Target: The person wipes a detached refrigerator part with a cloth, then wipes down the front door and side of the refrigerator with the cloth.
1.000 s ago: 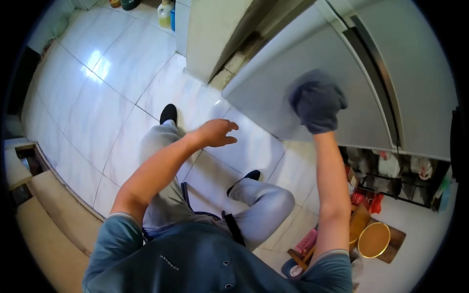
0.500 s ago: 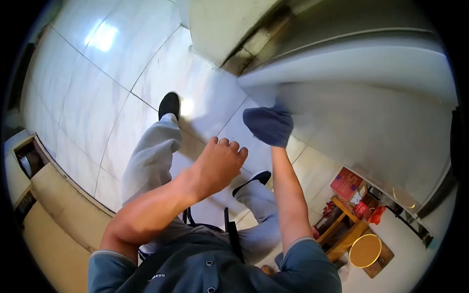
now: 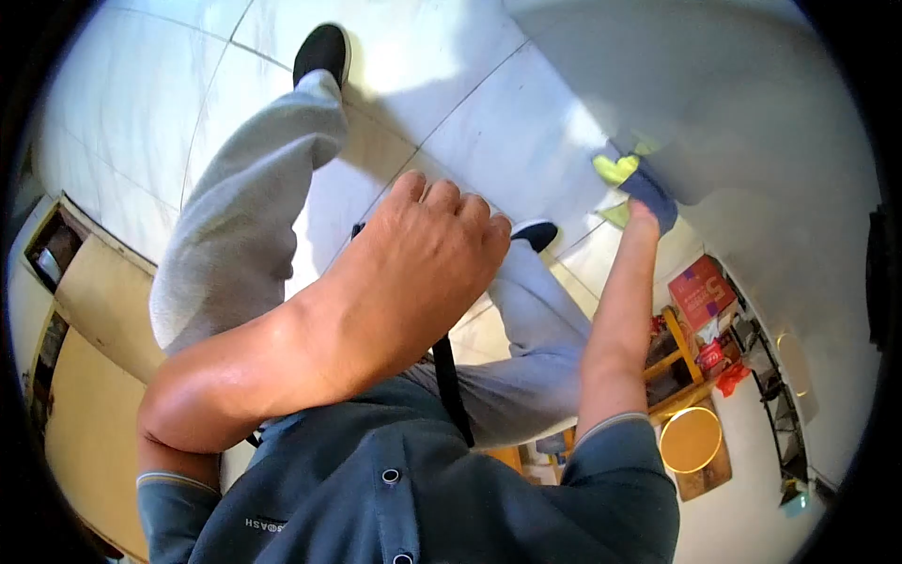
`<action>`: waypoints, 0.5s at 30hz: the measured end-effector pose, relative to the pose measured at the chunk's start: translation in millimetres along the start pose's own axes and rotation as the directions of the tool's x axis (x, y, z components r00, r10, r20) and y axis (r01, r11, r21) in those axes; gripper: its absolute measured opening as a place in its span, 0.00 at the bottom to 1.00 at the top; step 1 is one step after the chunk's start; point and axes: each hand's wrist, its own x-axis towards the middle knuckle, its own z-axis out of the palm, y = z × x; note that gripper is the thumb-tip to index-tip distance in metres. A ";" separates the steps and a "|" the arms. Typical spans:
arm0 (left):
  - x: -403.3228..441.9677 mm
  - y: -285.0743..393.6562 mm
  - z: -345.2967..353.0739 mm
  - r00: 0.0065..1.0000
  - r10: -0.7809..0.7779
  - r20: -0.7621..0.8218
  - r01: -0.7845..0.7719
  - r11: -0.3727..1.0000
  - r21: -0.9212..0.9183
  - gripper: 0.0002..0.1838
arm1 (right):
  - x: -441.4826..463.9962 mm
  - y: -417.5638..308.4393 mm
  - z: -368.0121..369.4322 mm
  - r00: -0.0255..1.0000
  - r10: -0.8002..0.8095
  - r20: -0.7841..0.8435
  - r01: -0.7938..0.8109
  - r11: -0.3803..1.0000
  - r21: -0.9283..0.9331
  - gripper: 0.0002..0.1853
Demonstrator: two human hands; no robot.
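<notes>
My left hand (image 3: 432, 244) is raised in the middle, back towards the camera, with its fingers curled in and nothing visible in them. Lower right of the large grey panel (image 3: 752, 103), a blue-grey cloth or mitt (image 3: 655, 193) covers my right hand (image 3: 641, 209). Yellow-green parts of the covering stick out on its left side. It is at the panel's lower edge, just above the floor; whether it touches is unclear. The fingers of my right hand are hidden inside the covering.
White tiles (image 3: 479, 117) lie under my black shoes (image 3: 321, 54). At the right are a red box (image 3: 701, 291), a wooden rack (image 3: 678, 350), a round gold-rimmed item (image 3: 691, 440) and a dark shelf (image 3: 782, 414). Beige boards (image 3: 103, 301) stand at the left.
The view has shifted down and closer. My covered right hand has gone from the panel's face to its lower edge. My left hand has curled its fingers and come nearer the camera. The panel has swung.
</notes>
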 end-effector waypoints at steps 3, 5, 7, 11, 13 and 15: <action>-4.6 2.1 1.4 0.997 -0.018 0.074 0.023 0.998 -0.061 0.25 | 24.7 17.8 -0.4 0.943 -0.318 -0.094 0.242 0.853 -0.462 0.29; -6.0 2.6 3.6 0.993 -0.026 0.118 0.035 0.997 -0.072 0.24 | 38.3 46.4 17.0 0.941 -0.310 -0.135 0.243 0.899 -0.365 0.29; -9.2 4.8 5.5 0.998 -0.059 0.039 0.061 0.997 -0.051 0.20 | 57.9 71.0 20.6 0.896 -0.320 -0.307 0.225 0.925 -0.307 0.26; -11.6 0.4 -1.7 0.998 -0.039 0.058 0.044 0.995 -0.087 0.19 | 96.2 146.7 40.8 0.955 -0.083 -0.284 0.008 0.968 -0.253 0.25; -12.2 -1.4 -3.1 0.995 -0.059 0.078 0.064 0.995 -0.072 0.20 | 113.0 196.6 63.8 0.978 0.039 -0.206 -0.089 0.967 -0.238 0.25; -12.2 -3.0 -1.3 0.994 -0.073 0.079 0.078 0.995 -0.055 0.21 | 126.3 242.4 86.8 0.985 0.131 -0.116 -0.155 0.960 -0.232 0.25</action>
